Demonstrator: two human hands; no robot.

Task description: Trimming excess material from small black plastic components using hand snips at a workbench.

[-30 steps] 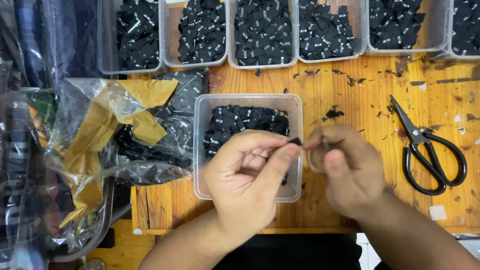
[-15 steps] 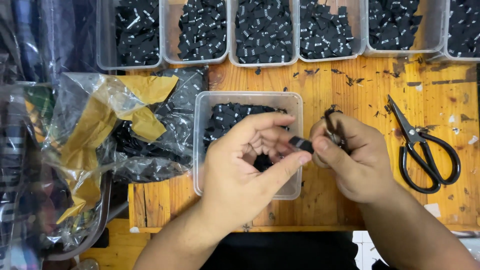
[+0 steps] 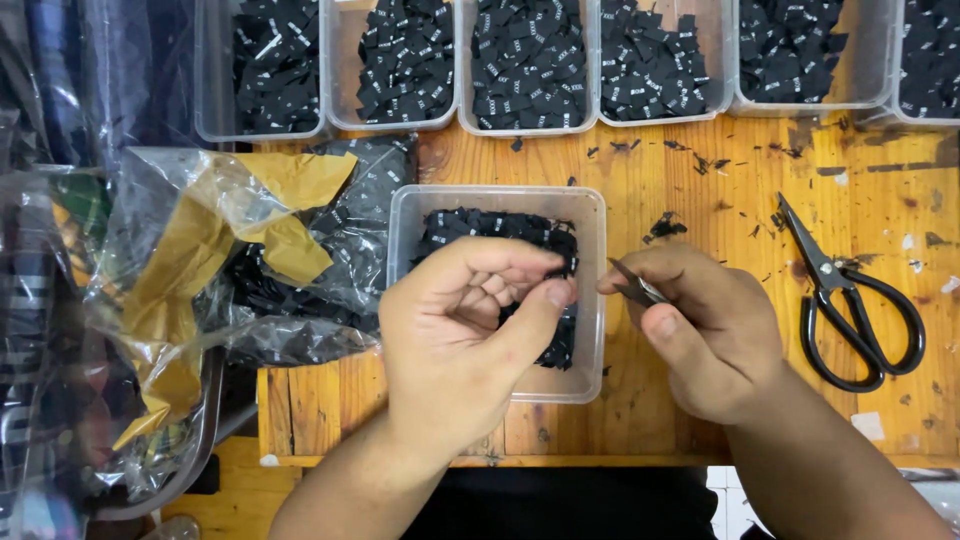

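My left hand (image 3: 460,340) hovers over a clear plastic tub (image 3: 420,205) of small black fabric labels (image 3: 490,225). Its thumb presses against the curled fingertips, and nothing shows between them. My right hand (image 3: 710,335) is just right of the tub, shut on a small grey metal snipping tool (image 3: 635,288). The tool's tip points toward my left thumb, with a small gap between the two hands.
Several clear bins (image 3: 530,128) of black labels line the back of the wooden table (image 3: 700,190). Black scissors (image 3: 850,310) lie to the right. A crumpled plastic bag (image 3: 250,250) with yellow tape and more labels sits on the left. Black scraps dot the wood.
Half a second ago a black label showed between my two hands; it is no longer visible. My left thumb has closed onto the fingertips, and my hands have drawn slightly apart.
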